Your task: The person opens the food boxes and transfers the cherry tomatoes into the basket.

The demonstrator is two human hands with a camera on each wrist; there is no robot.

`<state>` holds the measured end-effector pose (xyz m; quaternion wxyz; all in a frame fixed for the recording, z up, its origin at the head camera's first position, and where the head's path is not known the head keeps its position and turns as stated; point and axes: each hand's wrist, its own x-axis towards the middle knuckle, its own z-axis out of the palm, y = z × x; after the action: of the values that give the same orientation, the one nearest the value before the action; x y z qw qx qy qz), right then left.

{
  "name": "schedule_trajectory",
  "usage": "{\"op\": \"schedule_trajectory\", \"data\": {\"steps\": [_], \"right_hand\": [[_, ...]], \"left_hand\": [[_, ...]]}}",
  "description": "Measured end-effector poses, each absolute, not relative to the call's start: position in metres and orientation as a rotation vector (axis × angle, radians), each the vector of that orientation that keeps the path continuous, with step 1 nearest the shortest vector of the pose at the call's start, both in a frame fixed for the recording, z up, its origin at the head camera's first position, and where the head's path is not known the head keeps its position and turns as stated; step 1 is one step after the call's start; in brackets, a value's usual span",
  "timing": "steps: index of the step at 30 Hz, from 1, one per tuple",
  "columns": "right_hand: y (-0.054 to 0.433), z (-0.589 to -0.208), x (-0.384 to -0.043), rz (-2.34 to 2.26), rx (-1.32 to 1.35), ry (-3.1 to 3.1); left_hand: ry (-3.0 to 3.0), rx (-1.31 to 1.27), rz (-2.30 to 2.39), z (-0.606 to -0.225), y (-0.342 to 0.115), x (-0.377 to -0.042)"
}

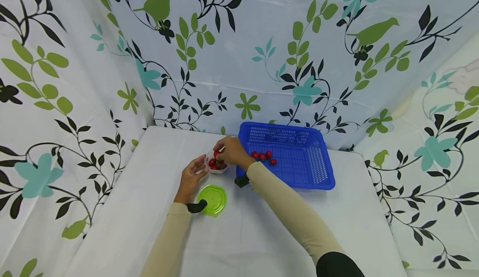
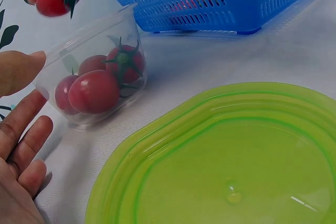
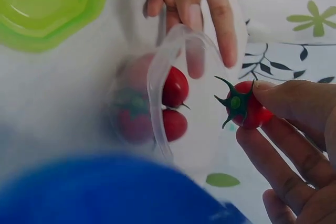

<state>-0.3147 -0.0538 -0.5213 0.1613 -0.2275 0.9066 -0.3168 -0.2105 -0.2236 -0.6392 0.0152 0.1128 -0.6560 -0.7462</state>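
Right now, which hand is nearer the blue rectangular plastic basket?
Right. The right hand is by the left end of the basket; the left hand is farther away, beyond the clear plastic container.

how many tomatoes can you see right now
9 that I can make out: four tomatoes in the blue basket, four in the clear container, and one pinched in the right hand. More may be hidden in either holder.

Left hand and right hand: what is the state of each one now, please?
Left hand: open, beside the clear cup.
Right hand: holding a red tomato.
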Motion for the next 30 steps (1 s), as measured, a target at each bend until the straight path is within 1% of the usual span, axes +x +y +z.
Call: {"op": "schedule_trajectory", "data": {"steps": [9, 20, 30], "right_hand": [[-0.034, -0.503, -0.319, -0.982, -0.701, 2.634], [-0.011, -0.486, -0.323, -1.063, -0.691, 2.659], [0.021, -0.484, -0.328, -1.068, -0.626, 2.706]], "left_hand": [[-2.1, 0.37, -2.285, -0.638, -0.223, -0.212], [-2.101, 0.378, -2.299, -0.637, -0.222, -0.211], [-2.101, 0.383, -2.289, -0.638, -0.223, -0.211]]}}
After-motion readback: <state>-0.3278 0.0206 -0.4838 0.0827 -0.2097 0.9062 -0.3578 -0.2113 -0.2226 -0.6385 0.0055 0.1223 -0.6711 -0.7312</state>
